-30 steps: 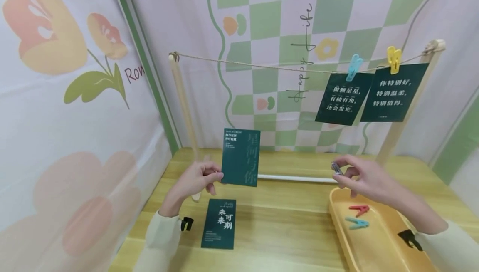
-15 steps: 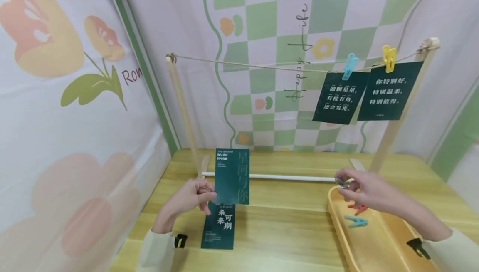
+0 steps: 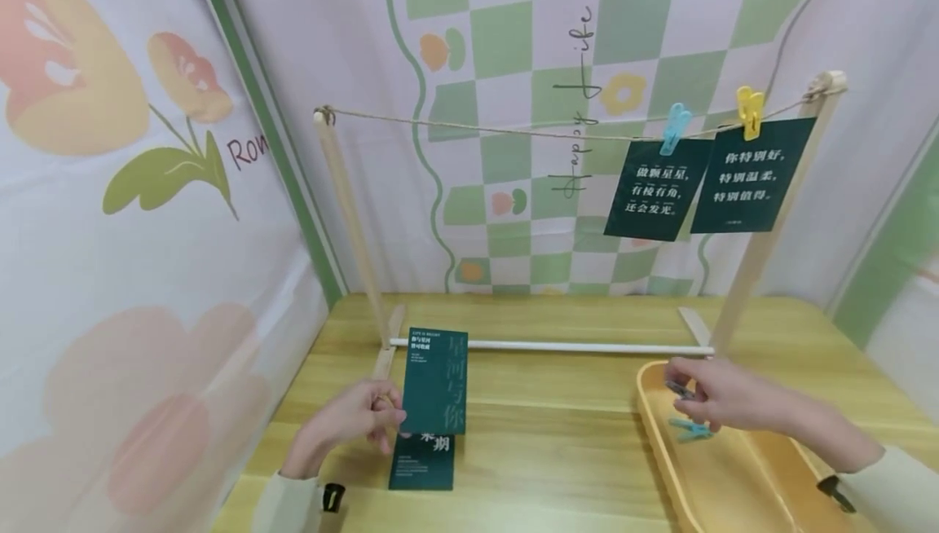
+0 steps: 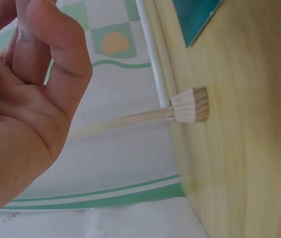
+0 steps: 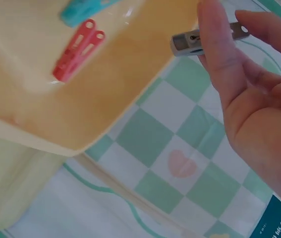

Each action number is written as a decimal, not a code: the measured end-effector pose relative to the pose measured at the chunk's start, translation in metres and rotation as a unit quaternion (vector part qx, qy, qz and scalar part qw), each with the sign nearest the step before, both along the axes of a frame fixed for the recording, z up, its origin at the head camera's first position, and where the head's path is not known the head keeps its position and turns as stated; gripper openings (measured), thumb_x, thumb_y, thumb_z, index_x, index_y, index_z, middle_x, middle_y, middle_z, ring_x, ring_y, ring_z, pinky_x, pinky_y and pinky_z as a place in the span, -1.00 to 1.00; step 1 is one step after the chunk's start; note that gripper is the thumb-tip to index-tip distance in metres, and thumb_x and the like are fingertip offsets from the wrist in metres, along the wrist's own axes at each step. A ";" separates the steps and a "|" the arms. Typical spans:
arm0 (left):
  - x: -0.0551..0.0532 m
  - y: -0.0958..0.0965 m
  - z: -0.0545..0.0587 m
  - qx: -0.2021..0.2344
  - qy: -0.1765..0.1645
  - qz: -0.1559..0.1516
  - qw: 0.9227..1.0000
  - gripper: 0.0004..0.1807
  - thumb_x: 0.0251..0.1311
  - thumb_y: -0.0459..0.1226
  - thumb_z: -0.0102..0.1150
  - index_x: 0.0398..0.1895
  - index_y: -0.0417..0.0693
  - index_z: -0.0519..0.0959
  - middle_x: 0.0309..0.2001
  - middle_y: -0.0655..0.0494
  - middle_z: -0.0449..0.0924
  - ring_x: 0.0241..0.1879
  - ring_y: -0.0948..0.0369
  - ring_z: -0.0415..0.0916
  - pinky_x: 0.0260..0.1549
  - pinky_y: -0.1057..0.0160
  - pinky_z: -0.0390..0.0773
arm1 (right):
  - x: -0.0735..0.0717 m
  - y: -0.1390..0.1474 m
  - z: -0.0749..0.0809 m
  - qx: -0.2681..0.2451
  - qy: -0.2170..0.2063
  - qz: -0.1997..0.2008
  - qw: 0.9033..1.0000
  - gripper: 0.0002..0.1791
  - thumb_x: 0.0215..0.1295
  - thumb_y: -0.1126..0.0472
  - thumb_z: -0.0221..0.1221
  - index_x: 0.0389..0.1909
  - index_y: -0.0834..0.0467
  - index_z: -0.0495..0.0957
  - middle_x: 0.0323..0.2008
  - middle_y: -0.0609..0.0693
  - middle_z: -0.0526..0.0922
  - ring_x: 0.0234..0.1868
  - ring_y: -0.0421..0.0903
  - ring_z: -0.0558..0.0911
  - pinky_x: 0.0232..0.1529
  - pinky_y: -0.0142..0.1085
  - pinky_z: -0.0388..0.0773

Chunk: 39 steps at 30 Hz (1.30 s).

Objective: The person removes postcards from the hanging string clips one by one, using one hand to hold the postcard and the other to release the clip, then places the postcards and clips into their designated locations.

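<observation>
We found the green card (image 3: 436, 382) pinched near its lower left edge by the left hand (image 3: 354, 417), low in front of the stand's left post (image 3: 348, 223) and well below the string (image 3: 513, 130). In the head view it covered part of a second card (image 3: 421, 472) on the table (image 3: 543, 460). The right hand (image 3: 726, 394) held a metal peg (image 5: 184, 44) between narrowed fingers above the tray (image 3: 734, 491), where a turquoise peg (image 3: 692, 430) and a red peg (image 5: 78, 51) lay. Two cards hung near the string's right end, the left one (image 3: 656, 191) under a pale blue peg (image 3: 676, 129), the right one (image 3: 751, 178) under a yellow peg (image 3: 750, 113).

We judged the step in hand to be readying card and peg for the string. Good practice, in our view, called for leaving the card's top edge free, meeting the string squarely, and squeezing the peg only once its biting end faced card and string together.

We noted the card's long axis nearly upright, top edge towards the cloth backdrop (image 3: 499, 52), printed face to the wearer. In the right wrist view the peg's long axis ran close to level, its holed end by a fingertip, its blunt end pointing away from the palm.
</observation>
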<state>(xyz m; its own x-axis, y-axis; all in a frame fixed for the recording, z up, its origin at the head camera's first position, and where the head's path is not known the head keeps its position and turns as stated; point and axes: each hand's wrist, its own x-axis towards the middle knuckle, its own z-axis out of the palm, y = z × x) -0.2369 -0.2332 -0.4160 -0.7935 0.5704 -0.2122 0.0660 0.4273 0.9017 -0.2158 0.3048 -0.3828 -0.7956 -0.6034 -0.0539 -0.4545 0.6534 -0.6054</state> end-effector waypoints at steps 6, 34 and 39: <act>0.007 -0.005 -0.007 0.007 -0.042 -0.019 0.999 -0.85 0.33 -0.32 0.13 -0.22 -0.26 0.43 -0.48 -0.21 0.67 -0.49 0.00 0.71 -0.57 0.24 0.63 | 0.005 0.003 -0.018 0.033 0.008 0.019 0.999 -0.78 0.27 0.26 0.26 -0.33 0.07 0.35 -0.57 -0.23 0.42 -0.68 -0.44 0.46 -0.77 -0.48 0.46; 0.023 -0.015 -0.021 -0.064 -0.174 -0.003 0.983 -0.88 0.32 -0.32 0.10 -0.32 -0.21 0.45 -0.45 -0.11 0.74 -0.74 0.30 0.55 -0.69 0.39 0.47 | 0.012 0.007 -0.042 0.109 -0.029 0.051 0.992 -0.68 0.06 0.38 0.30 -0.45 0.06 0.31 -0.60 -0.28 0.32 -0.70 -0.49 0.35 -0.71 -0.55 0.36; 0.028 -0.011 -0.028 -0.105 -0.154 0.024 0.982 -0.87 0.29 -0.30 0.11 -0.38 -0.18 0.45 -0.53 -0.10 0.72 -0.80 0.29 0.50 -0.80 0.40 0.38 | 0.013 0.006 -0.047 0.128 0.021 0.062 0.990 -0.66 -0.06 0.35 0.34 -0.48 0.02 0.32 -0.60 -0.32 0.31 -0.60 -0.47 0.28 -0.61 -0.52 0.26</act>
<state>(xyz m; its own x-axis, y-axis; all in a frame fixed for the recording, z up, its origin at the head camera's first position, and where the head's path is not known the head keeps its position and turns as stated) -0.2093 -0.2438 -0.4443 -0.6979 0.4521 -0.5554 -0.2200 0.6027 0.7670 -0.2024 0.3110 -0.4298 -0.7215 -0.6670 -0.1857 -0.5622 0.7210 -0.4051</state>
